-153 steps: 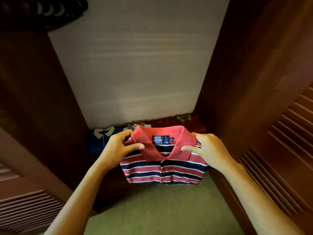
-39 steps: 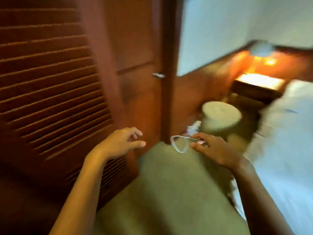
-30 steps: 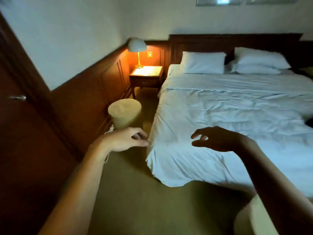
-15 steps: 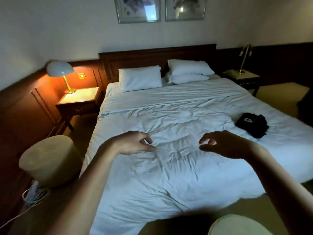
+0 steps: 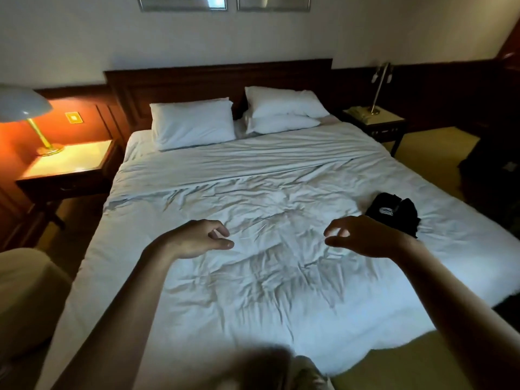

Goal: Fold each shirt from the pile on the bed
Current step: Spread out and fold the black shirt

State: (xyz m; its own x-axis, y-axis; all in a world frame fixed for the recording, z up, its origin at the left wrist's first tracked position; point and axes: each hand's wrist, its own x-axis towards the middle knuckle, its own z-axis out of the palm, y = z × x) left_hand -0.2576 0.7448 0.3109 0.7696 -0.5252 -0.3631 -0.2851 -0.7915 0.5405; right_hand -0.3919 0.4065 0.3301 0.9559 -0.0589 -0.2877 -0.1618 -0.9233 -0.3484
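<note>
Head view: seen from the foot of a bed, a person's two bare arms stretch out over its rumpled white sheet. The left hand hovers palm down above the middle of the bed, fingers loosely curled, its grip slack and holding nothing. The right hand hangs likewise, thumb and fingers apart, its grip wide and empty. A black shirt lies bunched on the bed's right side, just beyond the right wrist, which hides part of its near edge. The heap's long axis runs slantwise, from far left to near right, and a pale mark on it faces up. Which end is the collar cannot be told. Three white pillows rest against the dark headboard. A lit lamp glows on the nightstand left of the bed.
</note>
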